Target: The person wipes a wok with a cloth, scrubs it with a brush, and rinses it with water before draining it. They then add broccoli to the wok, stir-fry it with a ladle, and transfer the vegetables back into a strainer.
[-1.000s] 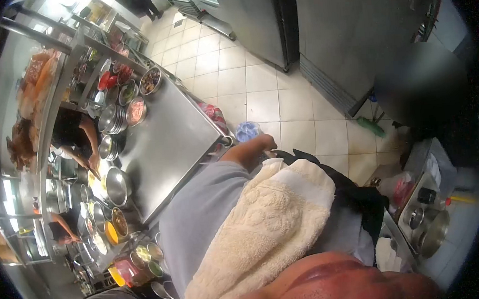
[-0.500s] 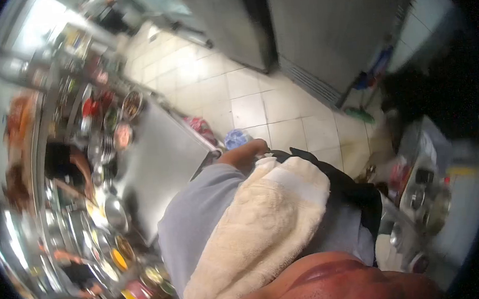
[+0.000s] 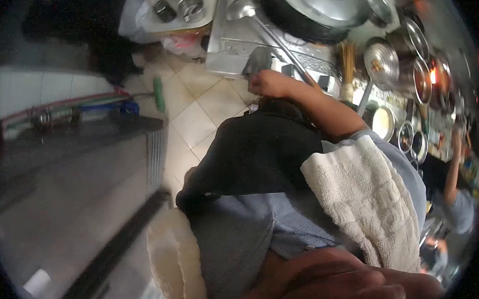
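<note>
- Swinging round is the main change: a second ago the view looked over a bare steel prep table and pale floor tiles, and now it faces a crowded cooking line along the top, from 12 to 2 o'clock.
- Earlier one arm hung low beside the table edge. Now the right hand [image 3: 268,83] is stretched out to the front edge of the steel worktop [image 3: 226,42], just above centre at about 12 o'clock, so the work has moved to the stove side.
- The right hand's fingers are curled and lie against the long handle of a ladle [image 3: 242,7]. Blur hides whether they grip it.
- The left hand is out of view.
- The ladle is steel. Its round bowl rests on the worktop at 12 o'clock, and its thin handle slants down to the right, passing under the hand.
- Just beside the ladle bowl, towards 1 o'clock, sits a large dark wok [image 3: 318,5] with a shiny metal lid.
- Steel bowls [image 3: 380,59] and small pots crowd the 2 o'clock side.
- A cream towel [image 3: 366,207] drapes over the person's shoulder at 4 o'clock, above a dark apron [image 3: 256,154].
- A co-worker's arm [image 3: 453,182] shows at 3 o'clock.
- A green-headed broom [image 3: 159,94] lies on the floor at 10 o'clock.
</note>
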Tool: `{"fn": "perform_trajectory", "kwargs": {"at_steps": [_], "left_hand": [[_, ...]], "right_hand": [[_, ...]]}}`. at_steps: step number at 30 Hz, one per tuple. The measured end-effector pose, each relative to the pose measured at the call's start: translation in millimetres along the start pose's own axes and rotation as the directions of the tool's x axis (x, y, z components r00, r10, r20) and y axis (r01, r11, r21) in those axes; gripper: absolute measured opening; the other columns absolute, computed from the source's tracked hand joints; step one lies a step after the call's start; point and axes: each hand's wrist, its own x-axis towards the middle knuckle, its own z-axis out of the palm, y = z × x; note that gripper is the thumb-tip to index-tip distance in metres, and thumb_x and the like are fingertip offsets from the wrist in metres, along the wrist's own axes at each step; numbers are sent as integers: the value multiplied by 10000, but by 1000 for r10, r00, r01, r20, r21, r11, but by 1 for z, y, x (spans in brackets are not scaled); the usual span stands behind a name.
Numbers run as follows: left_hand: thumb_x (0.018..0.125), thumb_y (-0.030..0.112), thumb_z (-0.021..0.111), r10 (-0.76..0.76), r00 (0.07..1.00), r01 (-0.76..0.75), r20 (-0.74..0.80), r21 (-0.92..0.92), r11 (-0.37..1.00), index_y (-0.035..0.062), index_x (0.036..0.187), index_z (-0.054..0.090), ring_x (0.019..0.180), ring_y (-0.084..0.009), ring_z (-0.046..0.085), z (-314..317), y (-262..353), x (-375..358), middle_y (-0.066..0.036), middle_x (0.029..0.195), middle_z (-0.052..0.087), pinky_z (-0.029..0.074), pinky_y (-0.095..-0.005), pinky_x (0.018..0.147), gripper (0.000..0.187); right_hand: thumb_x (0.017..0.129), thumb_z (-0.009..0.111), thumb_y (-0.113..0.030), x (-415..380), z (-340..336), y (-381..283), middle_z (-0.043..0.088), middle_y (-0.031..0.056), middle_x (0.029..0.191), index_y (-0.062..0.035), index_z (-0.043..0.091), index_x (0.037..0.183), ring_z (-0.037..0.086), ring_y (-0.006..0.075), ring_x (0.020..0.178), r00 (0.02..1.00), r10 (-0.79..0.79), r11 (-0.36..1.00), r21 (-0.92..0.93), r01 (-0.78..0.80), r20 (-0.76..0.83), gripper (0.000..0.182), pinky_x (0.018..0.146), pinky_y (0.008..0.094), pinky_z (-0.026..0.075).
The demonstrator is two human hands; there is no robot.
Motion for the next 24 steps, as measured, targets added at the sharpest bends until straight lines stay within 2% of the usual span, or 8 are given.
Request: {"fn": "perform_trajectory", "kwargs": {"at_steps": [3, 6, 8, 12, 13, 14, 16, 24], "left_hand": [[904, 282, 548, 212, 973, -217, -95, -49, 975, 101, 1066, 652, 867, -318, 646, -43, -32, 67, -166, 918, 664, 528, -415, 747, 265], [950, 299, 474, 361, 926, -354, -112, 80, 932, 68, 1020, 637, 839, -280, 643, -94, -2, 118, -144, 917, 638, 531, -386, 710, 291], [942, 268, 475, -109, 991, 121, 76, -180, 976, 48, 997, 625, 813, -232, 638, -113, 68, 137, -123, 914, 617, 523, -355, 677, 272], [932, 275, 479, 76, 997, -75, -4, 57, 996, 51, 943, 621, 799, -231, 631, -117, 232, 112, -117, 894, 621, 510, -351, 650, 266], [881, 219, 529, 309, 942, -326, -129, -142, 934, 49, 898, 602, 823, -288, 631, -67, 118, 168, -126, 879, 620, 512, -381, 659, 185], [816, 154, 579, 459, 877, -465, -141, -4, 885, 48, 862, 582, 850, -334, 623, -49, 92, 184, -141, 873, 609, 510, -412, 682, 115], [772, 110, 601, 506, 860, -502, -72, 68, 862, 52, 812, 549, 854, -353, 618, -48, 136, 167, -141, 821, 586, 507, -432, 696, 88], [799, 137, 605, 247, 968, -250, 47, 54, 967, 50, 868, 592, 852, -332, 632, -35, 150, 124, -138, 825, 611, 512, -417, 709, 112]], "right_hand": [[905, 582, -340, -37, -34, 44, 672, 216, 882, -64, 673, 1027, 651, 386, 837, 938, -10, 991, 121, 55, -347, 314, 785, 471, 499], [922, 579, -328, -77, -88, 62, 677, 209, 940, -65, 667, 1047, 645, 391, 879, 801, 226, 968, 224, -117, -555, 304, 800, 464, 500], [940, 576, -271, -100, -123, 85, 694, 180, 993, -50, 668, 1088, 672, 309, 924, 686, 287, 956, 156, -247, -669, 282, 828, 395, 505], [901, 578, -257, -135, -177, 136, 688, 187, 1028, -78, 677, 1099, 661, 362, 960, 473, 235, 963, 137, -233, -849, 284, 855, 420, 506], [901, 578, -257, -140, -185, 149, 688, 187, 1028, -78, 677, 1099, 661, 362, 960, 471, 236, 963, 139, -231, -850, 284, 855, 420, 506], [908, 572, -241, -144, -192, 163, 692, 177, 1015, -78, 667, 1124, 663, 345, 955, 448, 255, 956, 152, -252, -857, 287, 846, 400, 502], [915, 566, -226, -148, -203, 176, 695, 167, 1001, -78, 657, 1148, 665, 328, 951, 427, 278, 947, 172, -271, -860, 291, 836, 380, 498], [855, 547, -186, -105, -247, 275, 685, 205, 1042, -45, 665, 1096, 658, 367, 977, 563, 162, 889, -128, -440, -811, 303, 872, 446, 509]]}}
